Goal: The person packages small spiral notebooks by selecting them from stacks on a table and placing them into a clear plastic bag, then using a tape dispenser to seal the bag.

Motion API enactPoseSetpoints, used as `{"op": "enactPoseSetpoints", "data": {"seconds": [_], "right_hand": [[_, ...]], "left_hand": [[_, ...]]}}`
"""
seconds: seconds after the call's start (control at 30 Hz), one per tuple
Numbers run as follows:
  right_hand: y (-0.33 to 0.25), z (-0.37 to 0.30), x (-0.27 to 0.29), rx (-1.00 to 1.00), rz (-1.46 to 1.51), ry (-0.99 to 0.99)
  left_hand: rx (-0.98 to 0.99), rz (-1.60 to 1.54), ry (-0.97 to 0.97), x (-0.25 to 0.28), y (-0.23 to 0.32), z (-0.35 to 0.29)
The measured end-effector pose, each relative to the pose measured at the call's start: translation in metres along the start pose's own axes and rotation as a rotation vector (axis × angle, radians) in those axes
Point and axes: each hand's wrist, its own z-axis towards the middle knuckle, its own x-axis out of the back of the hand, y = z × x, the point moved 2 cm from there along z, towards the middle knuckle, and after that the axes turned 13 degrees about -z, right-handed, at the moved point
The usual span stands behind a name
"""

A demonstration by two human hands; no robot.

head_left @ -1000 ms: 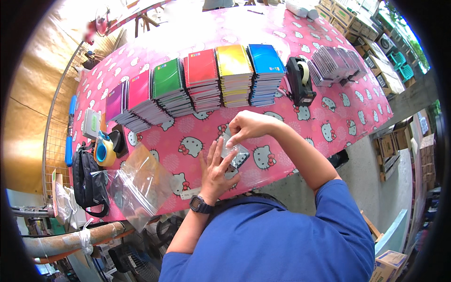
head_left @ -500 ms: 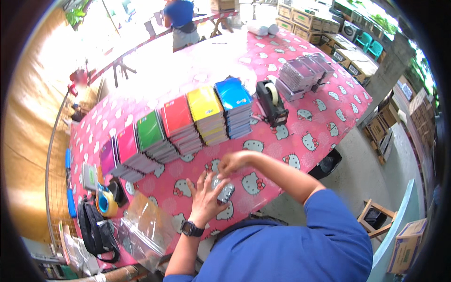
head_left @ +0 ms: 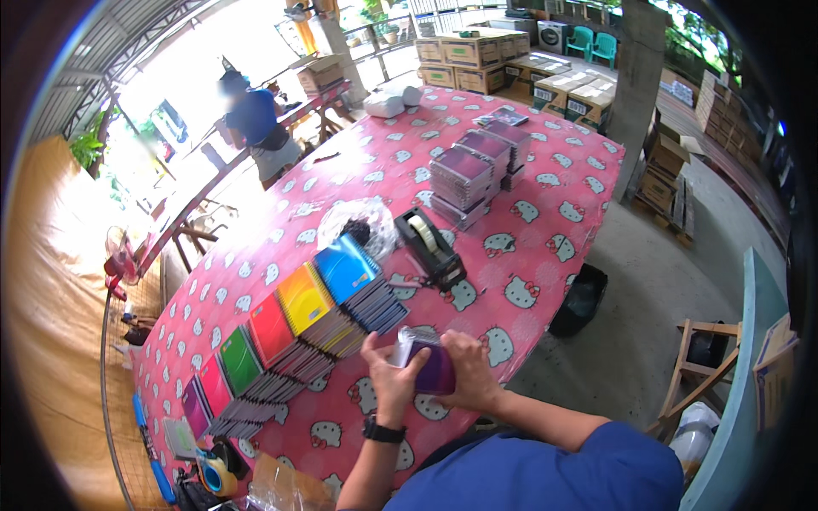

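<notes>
Both my hands grip a small stack of purple notebooks just above the table's near side. My left hand has its fingers on the left edge of the stack, its thumb across the purple cover. At the other side, my right hand is wrapped round the right edge. Something whitish and shiny, perhaps plastic wrap, shows at the stack's upper left. To the left runs a slanting row of spiral notebook piles: purple, pink, green, red, yellow and blue.
Beyond the stack stands a black tape dispenser, with a clear plastic bag beside it. Bundled purple notebooks are piled farther back. Tape rolls and clear plastic sleeves lie at the near left. A person stands beyond the pink-covered table.
My view has swung so that the scene sits differently. My hands, earlier low over a shiny spiral-bound item on the table, now hold a purple notebook stack between them.
</notes>
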Motion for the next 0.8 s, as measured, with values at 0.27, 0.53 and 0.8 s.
{"op": "enactPoseSetpoints", "data": {"seconds": [0.27,0.53,0.8], "right_hand": [[0.178,0.041,0.035,-0.574,0.545,0.286],[0.405,0.148,0.041,-0.741,-0.622,-0.129],[0.454,0.193,-0.008,-0.263,-0.704,-0.294]], "left_hand": [[-0.144,0.078,-0.35,-0.035,-0.004,-0.005],[0.383,-0.08,0.079,0.052,-0.074,-0.049],[0.057,0.326,0.18,0.081,-0.064,-0.051]]}}
